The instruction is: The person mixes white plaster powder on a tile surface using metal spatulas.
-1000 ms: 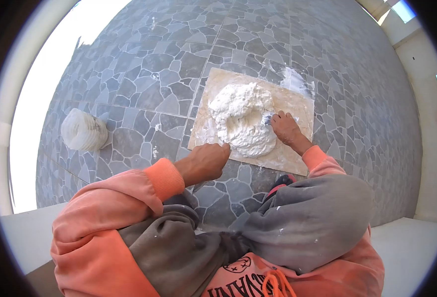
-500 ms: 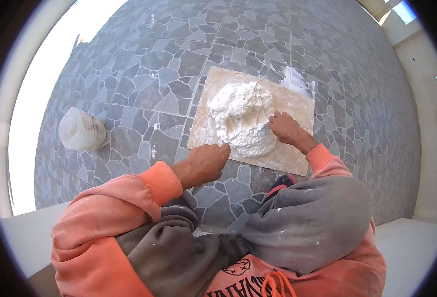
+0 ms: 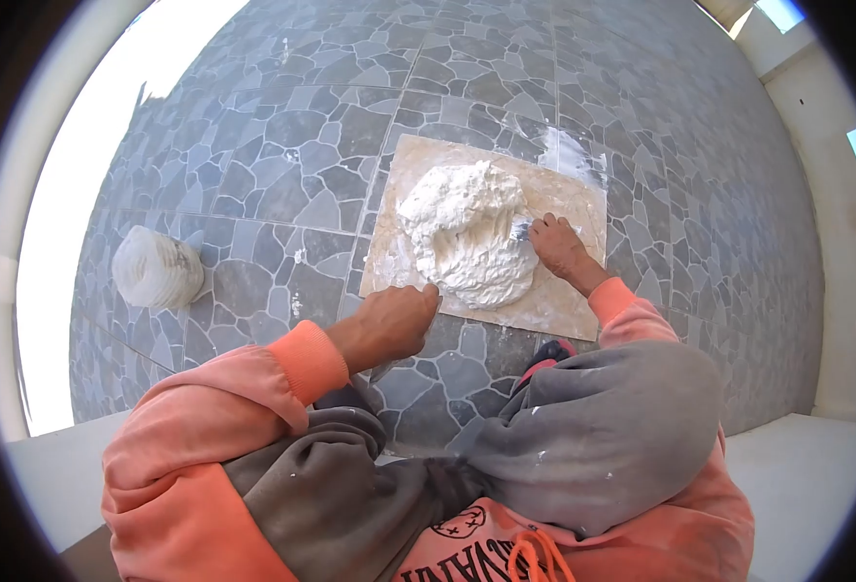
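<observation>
A thick white mound of wet, plaster-like paste [image 3: 472, 233] lies on a square beige board [image 3: 574, 296] on the floor. At the mound's right side, my right hand [image 3: 559, 247] is closed around what looks like a putty knife [image 3: 521, 229]; only a bit of its grey blade shows against the paste. My left hand [image 3: 394, 322] is closed in a fist by the board's near left edge, thumb side toward the mound. Something grey shows just under that fist, too little to name.
A whitish translucent tub [image 3: 158, 268] stands on the stone-patterned floor [image 3: 297, 189] at left. White smears [image 3: 569, 155] mark the floor behind the board. My shoe [image 3: 547, 359] is close to the board's near edge.
My right hand has moved slightly up and right relative to the board, with the blade at the mound's right edge. My left hand stays nearly in place. The view has shifted a little.
</observation>
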The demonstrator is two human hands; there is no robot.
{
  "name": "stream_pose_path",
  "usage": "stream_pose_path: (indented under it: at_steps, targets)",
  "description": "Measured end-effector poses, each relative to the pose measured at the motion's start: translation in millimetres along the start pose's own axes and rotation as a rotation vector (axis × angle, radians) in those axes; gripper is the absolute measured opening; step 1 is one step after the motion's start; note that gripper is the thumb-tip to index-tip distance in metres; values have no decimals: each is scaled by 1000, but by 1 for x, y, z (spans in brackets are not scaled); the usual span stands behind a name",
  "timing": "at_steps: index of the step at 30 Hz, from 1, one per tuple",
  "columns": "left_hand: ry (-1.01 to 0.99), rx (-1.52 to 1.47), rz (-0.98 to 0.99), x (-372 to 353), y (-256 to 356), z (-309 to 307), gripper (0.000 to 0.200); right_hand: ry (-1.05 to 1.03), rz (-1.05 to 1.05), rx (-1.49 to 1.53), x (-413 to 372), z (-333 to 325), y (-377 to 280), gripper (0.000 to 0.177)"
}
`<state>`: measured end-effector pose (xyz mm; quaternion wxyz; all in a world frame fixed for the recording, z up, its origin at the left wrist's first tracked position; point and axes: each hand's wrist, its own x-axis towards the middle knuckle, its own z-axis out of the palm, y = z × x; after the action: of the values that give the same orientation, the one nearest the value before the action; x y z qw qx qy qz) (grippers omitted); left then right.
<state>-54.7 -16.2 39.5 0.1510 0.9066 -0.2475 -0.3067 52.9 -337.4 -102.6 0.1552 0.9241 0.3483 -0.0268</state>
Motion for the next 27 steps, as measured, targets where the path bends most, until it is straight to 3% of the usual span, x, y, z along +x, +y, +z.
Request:
stream_pose_path:
  at_steps: [4, 9, 12, 13, 16, 19, 21, 24, 27]
  targets:
    - [38, 2, -18, -2, -5, 2, 26, -155, -141, 79, -5, -16, -7, 12]
    - [4, 1, -7, 2, -8, 5, 27, 77, 79, -51, 6, -11, 11, 10]
    - [12, 8, -29, 4, -6, -2, 27, -98, -85, -12, -2, 23, 4, 11]
    - [10, 7, -46, 5, -5, -5, 27, -154, -114, 15, -4, 7, 5, 11]
    - [-40, 5, -77, 2, -11, -9, 28, -83, -88, 68, -2, -32, 24, 16]
    - [-103, 96, -50, -1, -24, -22, 28, 46, -36, 5, 8, -14, 22, 18]
    - [-78, 113, -53, -2, -40, -38, 30, 66, -120, -6, 8, 13, 18, 12]
    - [-23, 130, -106, -2, -52, -71, 34, -36, -236, 51, -4, -4, 21, 12]
    - [28, 136, -184, 6, -70, -92, 36, 78, -162, 62, 1, -28, 34, 24]
